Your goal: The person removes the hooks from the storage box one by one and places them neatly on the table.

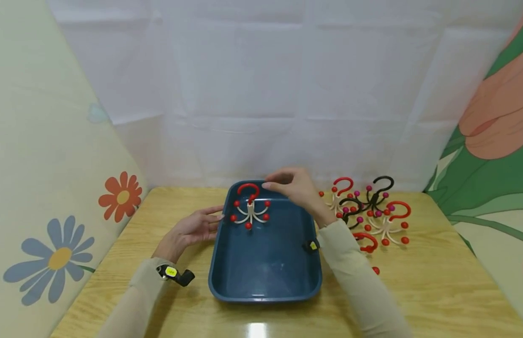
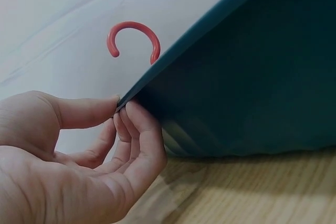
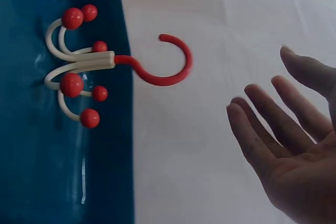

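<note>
A dark blue tray [image 1: 265, 277] sits on the wooden table in front of me. Its left rim is pinched between the thumb and fingers of my left hand [image 2: 84, 171]. Inside the tray, toward the far left, a multi-arm hook hanger [image 3: 100, 60] stands upright. It has a red hook on top and cream curved arms tipped with red balls. My right hand [image 1: 298, 188] hovers over the tray's far rim, right of the hanger's hook. In the right wrist view its fingers [image 3: 286, 124] are spread, apart from the hook, with nothing held.
Several more hook hangers stand grouped right of the tray, partly behind my right sleeve. Some are cream with red hooks [image 1: 400, 210]; others are black [image 1: 374, 202] with pink balls. A white cloth [image 1: 244, 94] hangs behind the table, with flower-patterned panels [image 1: 54, 164] at the sides.
</note>
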The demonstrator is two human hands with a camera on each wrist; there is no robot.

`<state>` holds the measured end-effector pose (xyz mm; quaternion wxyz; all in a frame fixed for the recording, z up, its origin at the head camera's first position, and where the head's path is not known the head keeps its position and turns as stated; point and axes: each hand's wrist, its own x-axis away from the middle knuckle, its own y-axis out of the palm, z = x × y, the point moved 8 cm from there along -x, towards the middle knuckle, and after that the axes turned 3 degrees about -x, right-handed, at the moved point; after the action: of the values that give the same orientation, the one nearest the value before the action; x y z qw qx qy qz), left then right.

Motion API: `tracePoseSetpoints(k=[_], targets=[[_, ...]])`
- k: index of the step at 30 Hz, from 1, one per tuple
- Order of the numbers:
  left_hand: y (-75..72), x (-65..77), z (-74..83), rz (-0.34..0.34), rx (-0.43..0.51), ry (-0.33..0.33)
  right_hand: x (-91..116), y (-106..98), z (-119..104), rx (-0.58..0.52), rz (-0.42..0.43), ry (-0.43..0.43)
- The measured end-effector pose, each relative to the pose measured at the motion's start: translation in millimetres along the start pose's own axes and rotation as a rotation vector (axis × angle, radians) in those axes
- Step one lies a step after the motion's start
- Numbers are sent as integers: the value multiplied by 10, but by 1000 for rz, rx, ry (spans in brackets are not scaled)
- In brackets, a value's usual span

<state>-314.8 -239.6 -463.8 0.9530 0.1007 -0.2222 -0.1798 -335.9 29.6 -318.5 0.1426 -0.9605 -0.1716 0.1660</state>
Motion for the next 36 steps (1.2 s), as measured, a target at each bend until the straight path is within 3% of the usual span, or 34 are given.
tracePoseSetpoints(k=[15, 36], targets=[[-22, -65, -19, 51, 13, 2, -305, 382, 465, 1, 17, 177], [-37, -6, -47, 32, 30, 7, -353, 608, 535, -93, -9, 130]])
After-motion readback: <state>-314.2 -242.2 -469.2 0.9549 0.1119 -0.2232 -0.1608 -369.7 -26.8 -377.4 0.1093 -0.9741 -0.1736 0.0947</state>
